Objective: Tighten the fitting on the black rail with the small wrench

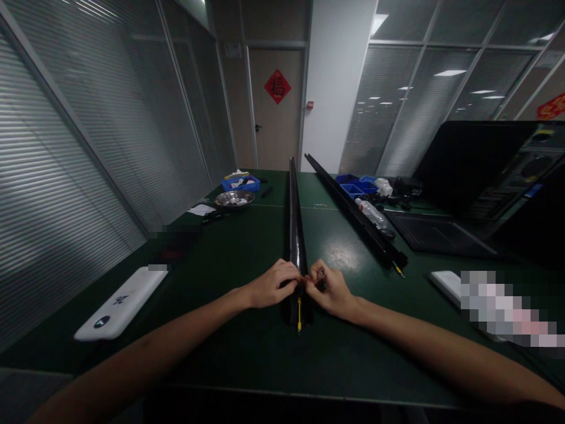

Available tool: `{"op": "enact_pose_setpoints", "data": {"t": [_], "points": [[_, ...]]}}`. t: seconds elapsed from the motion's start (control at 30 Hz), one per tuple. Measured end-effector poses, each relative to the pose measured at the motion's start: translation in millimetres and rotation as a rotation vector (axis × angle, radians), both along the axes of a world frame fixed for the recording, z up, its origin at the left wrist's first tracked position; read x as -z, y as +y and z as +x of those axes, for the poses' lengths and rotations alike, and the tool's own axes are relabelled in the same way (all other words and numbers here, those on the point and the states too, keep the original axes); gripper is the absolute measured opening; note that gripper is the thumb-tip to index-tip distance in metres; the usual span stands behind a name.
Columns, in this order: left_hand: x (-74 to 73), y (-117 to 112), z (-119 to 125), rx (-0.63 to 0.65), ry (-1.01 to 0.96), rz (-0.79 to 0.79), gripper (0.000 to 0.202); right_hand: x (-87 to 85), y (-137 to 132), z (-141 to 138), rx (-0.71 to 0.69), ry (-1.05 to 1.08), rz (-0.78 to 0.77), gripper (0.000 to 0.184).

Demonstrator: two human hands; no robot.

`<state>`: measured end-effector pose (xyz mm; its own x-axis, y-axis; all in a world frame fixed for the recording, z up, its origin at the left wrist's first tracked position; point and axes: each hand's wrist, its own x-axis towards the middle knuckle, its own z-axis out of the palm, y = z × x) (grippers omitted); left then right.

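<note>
Forearms, one pair, bare: stretched in from both sides over a dark green counter.

Left hand, one: at the near part of a long black strip, fingers bent, thumb drawn in toward them. Right hand, one: facing it across the strip, fingers curled, thumb and forefinger brought close. Grip of each: gathered tightly at the tips; whether it pinches the strip or some small part on it, I cannot tell from where I stand.

Strip, principal item: middle of the counter, lengthwise, its far end toward the door. Yellow lead, one: at the strip's near end, below the fingers.

Second black strip, one: to the right, aslant, well apart from the first; short yellow lead at its near end. Clear plastic bottle, one: lying just beside it. Blue bins, several: behind the bottle.

Metal bowl, one, and blue tray, one: far left, near each other, both holding small articles. White case, one, dark markings: near left.
</note>
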<state>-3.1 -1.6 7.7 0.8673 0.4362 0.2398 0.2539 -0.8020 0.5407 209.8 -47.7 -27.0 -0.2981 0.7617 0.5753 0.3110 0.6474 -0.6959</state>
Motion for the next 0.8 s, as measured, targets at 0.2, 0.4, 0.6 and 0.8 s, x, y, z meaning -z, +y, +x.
{"op": "enact_pose_setpoints", "data": {"t": [0.2, 0.4, 0.6, 0.8], "points": [[0.9, 1.2, -1.0, -0.007, 0.002, 0.012, 0.021, -1.1, 1.7, -0.2, -0.027, 0.018, -0.053, 0.016], [-1.3, 1.4, 0.7, -0.005, -0.019, -0.014, 0.019, -1.8, 2.6, 1.3, -0.051, 0.007, -0.053, 0.017], [1.0, 3.7, 2.1, -0.028, -0.035, -0.075, 0.021, -3.8, 3.1, 2.7, -0.059, -0.029, -0.024, 0.017], [5.8, 3.7, 6.7, -0.118, -0.086, -0.179, 0.023, -2.8, 4.8, 2.0, -0.087, -0.01, -0.036, 0.018]]}}
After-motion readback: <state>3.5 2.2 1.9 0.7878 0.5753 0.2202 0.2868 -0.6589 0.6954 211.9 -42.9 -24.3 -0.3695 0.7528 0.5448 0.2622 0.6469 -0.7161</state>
